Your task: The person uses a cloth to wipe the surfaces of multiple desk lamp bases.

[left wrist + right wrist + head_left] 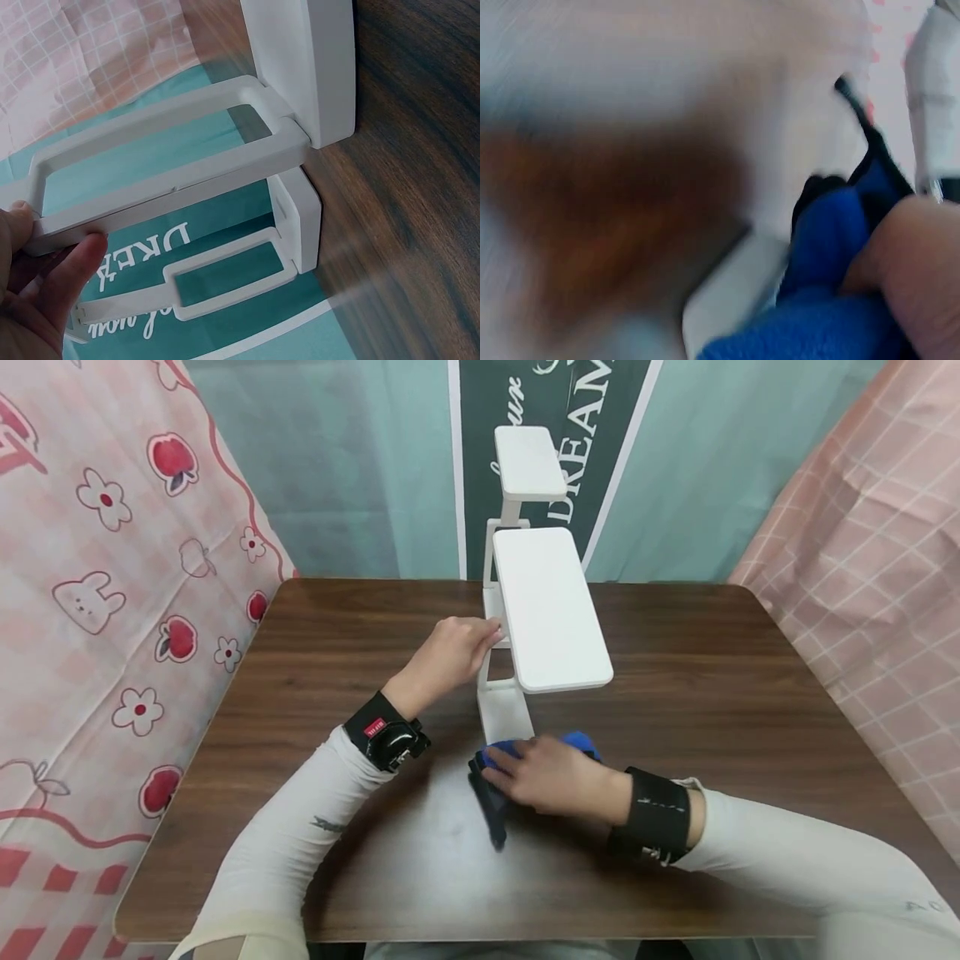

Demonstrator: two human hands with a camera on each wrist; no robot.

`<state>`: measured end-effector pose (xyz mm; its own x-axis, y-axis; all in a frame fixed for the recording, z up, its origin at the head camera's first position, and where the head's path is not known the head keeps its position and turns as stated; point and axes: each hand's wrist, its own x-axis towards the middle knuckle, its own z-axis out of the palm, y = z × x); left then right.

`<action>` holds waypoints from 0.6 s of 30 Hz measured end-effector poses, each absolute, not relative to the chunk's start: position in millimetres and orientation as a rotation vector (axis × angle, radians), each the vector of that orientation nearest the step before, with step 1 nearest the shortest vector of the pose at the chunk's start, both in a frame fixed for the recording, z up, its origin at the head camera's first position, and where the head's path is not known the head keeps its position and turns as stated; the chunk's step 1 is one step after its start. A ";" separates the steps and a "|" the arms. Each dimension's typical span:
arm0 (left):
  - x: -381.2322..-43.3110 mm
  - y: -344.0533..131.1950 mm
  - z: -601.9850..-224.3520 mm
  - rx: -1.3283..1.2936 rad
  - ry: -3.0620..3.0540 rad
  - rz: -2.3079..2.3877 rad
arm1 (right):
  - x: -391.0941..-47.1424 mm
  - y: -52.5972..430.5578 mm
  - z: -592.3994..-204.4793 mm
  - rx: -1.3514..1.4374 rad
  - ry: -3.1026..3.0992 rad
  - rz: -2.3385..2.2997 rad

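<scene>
A white two-tier stand (555,610) with slotted arms and two flat panels stands mid-table. My left hand (453,660) pinches its slotted arm (172,184) between thumb and fingers, on the left side of the larger panel. Bunched under my right hand (558,777) is a blue cloth (829,232) with black edging and a dangling black strip (491,810). The right hand grips this cloth at the near end of the stand's white base (504,714). The right wrist view is partly blurred, and the hand hides much of the cloth.
The stand is on a brown wood-grain table (360,635). Behind it hang a teal curtain (322,468) and a dark panel with white lettering (480,393). Patterned pink cloths (82,652) flank both sides. The smaller upper panel (530,460) rises toward the back.
</scene>
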<state>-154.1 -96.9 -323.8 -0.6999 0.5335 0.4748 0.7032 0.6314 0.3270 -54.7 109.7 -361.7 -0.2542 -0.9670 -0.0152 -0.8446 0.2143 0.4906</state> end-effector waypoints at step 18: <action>-155.7 -97.4 -325.2 -0.971 -2.533 -0.713 | -197.4 320.8 -383.4 0.662 -3.177 -0.079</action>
<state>-155.7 -97.4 -325.2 -0.7108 0.5237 0.4695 0.6917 0.6414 0.3319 -197.4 320.8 -383.4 -0.9117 -0.3954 -0.1120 -0.4005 0.9159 0.0261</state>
